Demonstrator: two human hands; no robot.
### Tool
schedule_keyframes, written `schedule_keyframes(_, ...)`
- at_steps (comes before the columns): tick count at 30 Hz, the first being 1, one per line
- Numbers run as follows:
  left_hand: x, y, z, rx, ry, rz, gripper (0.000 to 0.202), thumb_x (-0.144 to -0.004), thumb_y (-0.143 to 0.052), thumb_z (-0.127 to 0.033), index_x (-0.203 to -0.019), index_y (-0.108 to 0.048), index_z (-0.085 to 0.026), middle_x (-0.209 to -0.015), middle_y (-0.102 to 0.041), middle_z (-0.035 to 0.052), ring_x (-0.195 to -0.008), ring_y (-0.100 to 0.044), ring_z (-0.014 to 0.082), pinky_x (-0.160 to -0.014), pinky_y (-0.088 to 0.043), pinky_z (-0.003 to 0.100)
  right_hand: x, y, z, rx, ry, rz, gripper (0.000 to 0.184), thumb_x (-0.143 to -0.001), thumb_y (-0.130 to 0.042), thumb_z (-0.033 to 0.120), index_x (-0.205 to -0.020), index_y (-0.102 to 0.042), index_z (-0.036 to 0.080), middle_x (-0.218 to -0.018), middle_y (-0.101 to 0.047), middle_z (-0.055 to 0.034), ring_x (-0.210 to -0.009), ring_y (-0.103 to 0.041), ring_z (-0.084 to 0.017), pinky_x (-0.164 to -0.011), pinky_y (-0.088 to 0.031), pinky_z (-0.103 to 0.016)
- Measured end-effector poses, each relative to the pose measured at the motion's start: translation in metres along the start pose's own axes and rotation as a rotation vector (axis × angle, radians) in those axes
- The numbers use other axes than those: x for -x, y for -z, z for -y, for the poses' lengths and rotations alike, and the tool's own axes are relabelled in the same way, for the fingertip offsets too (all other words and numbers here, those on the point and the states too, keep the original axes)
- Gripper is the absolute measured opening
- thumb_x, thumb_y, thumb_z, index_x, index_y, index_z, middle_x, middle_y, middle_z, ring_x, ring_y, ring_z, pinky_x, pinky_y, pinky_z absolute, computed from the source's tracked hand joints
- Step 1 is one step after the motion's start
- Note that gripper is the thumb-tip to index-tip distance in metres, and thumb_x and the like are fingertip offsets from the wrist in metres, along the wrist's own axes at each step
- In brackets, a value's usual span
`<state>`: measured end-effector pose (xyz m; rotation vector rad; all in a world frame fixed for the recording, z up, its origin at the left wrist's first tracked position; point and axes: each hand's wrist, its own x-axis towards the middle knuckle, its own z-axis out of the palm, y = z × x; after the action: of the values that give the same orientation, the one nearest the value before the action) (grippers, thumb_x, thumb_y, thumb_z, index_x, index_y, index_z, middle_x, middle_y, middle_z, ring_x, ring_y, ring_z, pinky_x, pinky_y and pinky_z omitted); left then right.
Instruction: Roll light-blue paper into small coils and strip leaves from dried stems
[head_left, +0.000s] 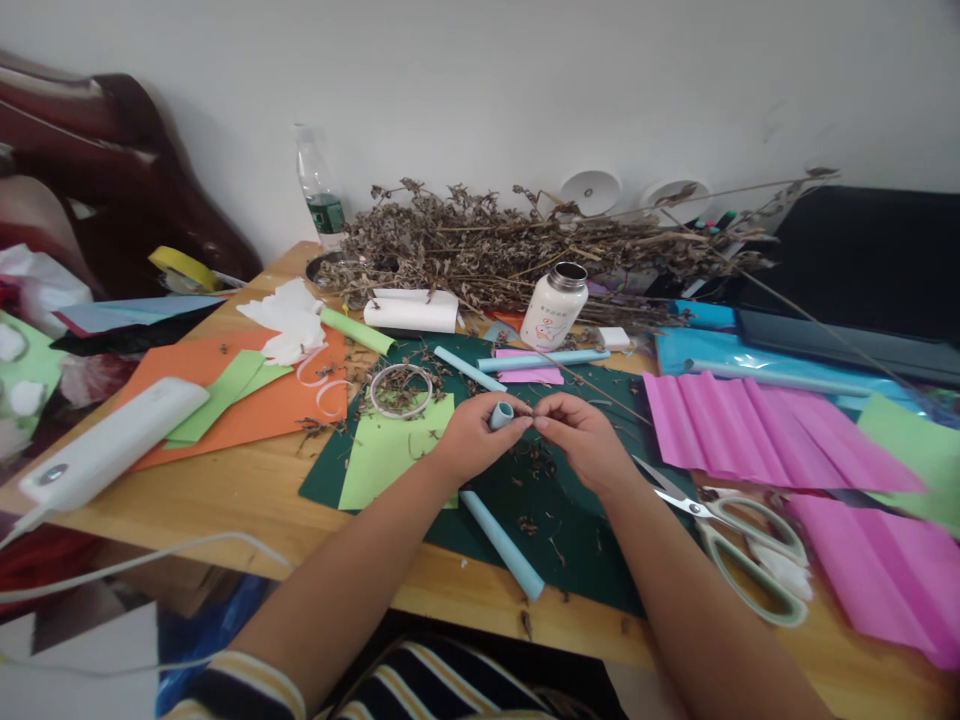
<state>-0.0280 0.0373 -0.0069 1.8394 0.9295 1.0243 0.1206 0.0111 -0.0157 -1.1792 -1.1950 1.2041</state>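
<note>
My left hand (476, 435) is closed around a short light-blue paper tube (501, 412), whose open end points up toward me. Close beside it, my right hand (581, 435) pinches with thumb and forefinger at a tiny brown bit, probably dried plant, where the fingertips of both hands meet. Under the hands lies a dark green mat (547, 540) strewn with dry leaf crumbs. Another rolled blue paper tube (502, 545) rests at the mat's front edge. A pale tape ring (401, 391) with dried bits inside sits on a light-green sheet (390, 455).
A heap of dried stalks (480, 240) fills the back of the table. Before it stands an uncapped white bottle (555, 308). Scissors (720, 520) lie open at right near pink crepe paper (772, 430). At left are orange paper (300, 410) and a white corded device (112, 445).
</note>
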Motion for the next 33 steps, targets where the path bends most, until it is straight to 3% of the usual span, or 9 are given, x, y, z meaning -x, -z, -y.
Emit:
schedule_keyframes(8,-0.001,0.000,0.003,0.049,0.055,0.037,0.017,-0.065,-0.056,-0.030,-0.075,-0.061,-0.016,-0.076,-0.063,0.0022,-0.074,-0.056,0.0141,-0.069,-0.043,0.024,0.002,0.001,0.000,0.337,0.110,-0.050,0.010,-0.066,-0.056,0.026,-0.071,-0.050,0.020,-0.060,-0.048,0.0039,-0.053,-0.042,-0.009,-0.050,-0.034,-0.022)
schedule_keyframes(12,-0.001,0.000,0.003,0.138,0.140,0.027,0.015,-0.066,-0.054,-0.027,-0.073,-0.059,-0.014,-0.065,-0.059,0.0005,-0.059,-0.053,0.0100,-0.056,-0.042,0.021,0.005,-0.001,0.005,0.572,0.283,-0.097,0.009,-0.067,-0.055,0.025,-0.074,-0.051,0.020,-0.060,-0.048,0.0035,-0.051,-0.042,-0.009,-0.049,-0.035,-0.023)
schedule_keyframes(16,-0.002,-0.001,0.005,0.328,0.274,0.052,0.018,-0.066,-0.055,-0.030,-0.071,-0.057,-0.013,-0.048,-0.047,-0.0048,-0.039,-0.039,0.0045,-0.038,-0.031,0.017,0.007,-0.001,0.006,0.602,0.385,-0.064,0.009,-0.069,-0.054,0.024,-0.077,-0.052,0.021,-0.067,-0.054,0.0016,-0.055,-0.046,-0.009,-0.053,-0.039,-0.023)
schedule_keyframes(20,-0.003,-0.001,0.006,0.486,0.296,0.134,0.020,-0.064,-0.057,-0.032,-0.065,-0.054,-0.012,-0.046,-0.045,-0.0054,-0.037,-0.037,0.0029,-0.037,-0.028,0.016,0.008,0.000,0.005,0.591,0.405,-0.036,0.010,-0.070,-0.053,0.024,-0.080,-0.053,0.021,-0.068,-0.056,0.0014,-0.055,-0.048,-0.009,-0.053,-0.042,-0.023)
schedule_keyframes(27,-0.004,0.000,0.008,0.522,0.336,0.235,0.022,-0.060,-0.062,-0.031,-0.060,-0.052,-0.012,-0.039,-0.040,-0.0076,-0.035,-0.034,0.0025,-0.036,-0.024,0.016,0.007,0.000,0.011,0.774,0.531,0.060,0.011,-0.072,-0.052,0.020,-0.083,-0.055,0.021,-0.065,-0.057,0.0007,-0.055,-0.050,-0.010,-0.051,-0.042,-0.023)
schedule_keyframes(33,-0.004,-0.001,0.007,0.539,0.340,0.224,0.024,-0.063,-0.060,-0.035,-0.066,-0.054,-0.012,-0.036,-0.037,-0.0082,-0.034,-0.032,0.0028,-0.036,-0.023,0.017,0.007,0.002,0.007,0.957,0.815,-0.073,0.011,-0.073,-0.051,0.019,-0.083,-0.057,0.019,-0.071,-0.060,-0.0037,-0.066,-0.053,-0.014,-0.060,-0.044,-0.028)
